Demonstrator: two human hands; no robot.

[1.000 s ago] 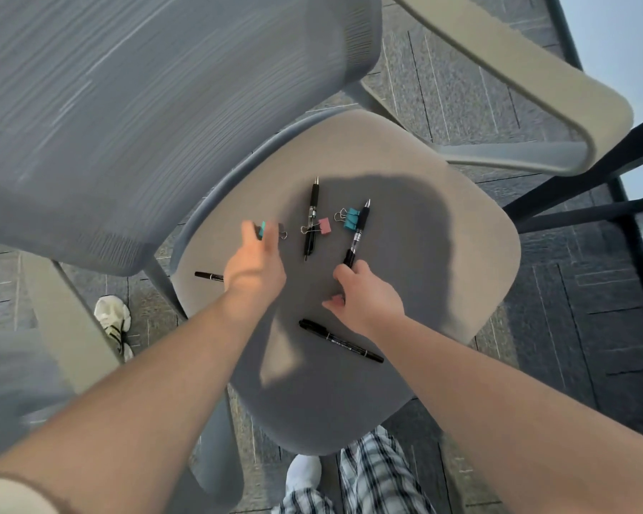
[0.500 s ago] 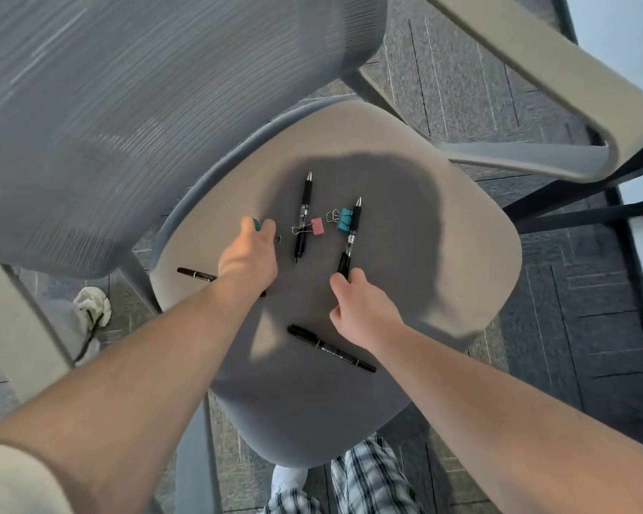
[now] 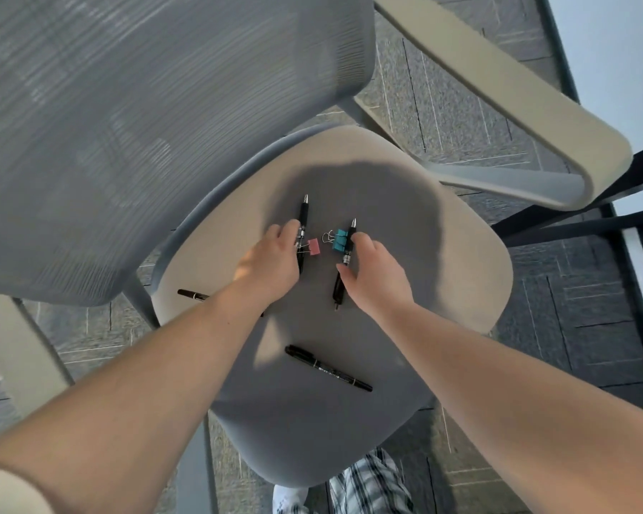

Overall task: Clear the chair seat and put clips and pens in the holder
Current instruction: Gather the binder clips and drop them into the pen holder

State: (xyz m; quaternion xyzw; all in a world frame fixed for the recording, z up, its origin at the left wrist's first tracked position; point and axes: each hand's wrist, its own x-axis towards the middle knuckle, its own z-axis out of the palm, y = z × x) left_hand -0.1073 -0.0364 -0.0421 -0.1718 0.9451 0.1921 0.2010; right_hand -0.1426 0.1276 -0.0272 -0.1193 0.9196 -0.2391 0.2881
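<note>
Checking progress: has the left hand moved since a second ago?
Yes. The left hand moved across the seat toward the pink clip, now at the left pen.

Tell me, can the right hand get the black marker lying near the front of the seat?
Probably yes. The black marker lies bare on the chair seat, nothing on it, just behind the right hand, whose fingers are around another pen.

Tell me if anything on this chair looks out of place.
Yes. Pens and clips lie scattered on the chair seat: a marker near the front, a pen at the left edge, a pink clip and teal clip mid-seat.
</note>
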